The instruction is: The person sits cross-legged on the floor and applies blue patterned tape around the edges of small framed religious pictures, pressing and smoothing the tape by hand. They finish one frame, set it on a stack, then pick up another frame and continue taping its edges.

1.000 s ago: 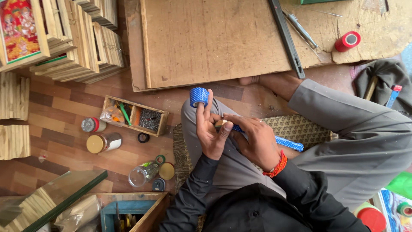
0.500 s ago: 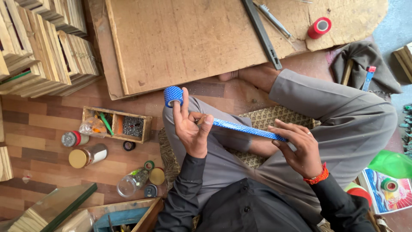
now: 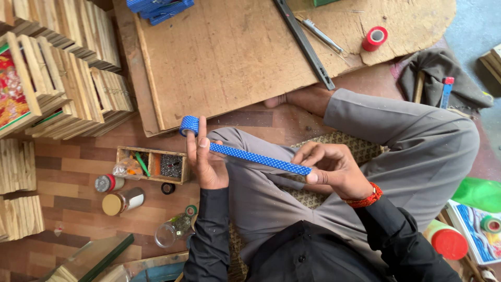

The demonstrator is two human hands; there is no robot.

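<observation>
Person sat cross-legged on the floor, grey trousers, black sleeves. Left hand [image 3: 206, 162] was closed on a blue dotted tape roll [image 3: 189, 125], fingers up, roll at the fingertips. Right hand [image 3: 334, 168] pinched the free end of the tape strip [image 3: 258, 159] between thumb and forefinger; red band on that wrist. Strip ran taut between the two hands, above the left knee, sloping slightly down toward the right hand.

Ahead of the knees lay a big wooden board [image 3: 229, 52], with a dark metal ruler [image 3: 305, 44] lying diagonally on it and a red tape roll [image 3: 374, 38] near its far right edge. More blue tape [image 3: 156, 8] sat at the board's top left corner.

Left of the person: small wooden tray [image 3: 152, 164] with bits in compartments, two jars [image 3: 117, 193] lying just below it, a clear jar [image 3: 169, 232] near the left elbow. Stacks of wooden frames [image 3: 68, 83] stood along the left side. Grey cloth [image 3: 443, 73] was bunched on the floor to the right.
</observation>
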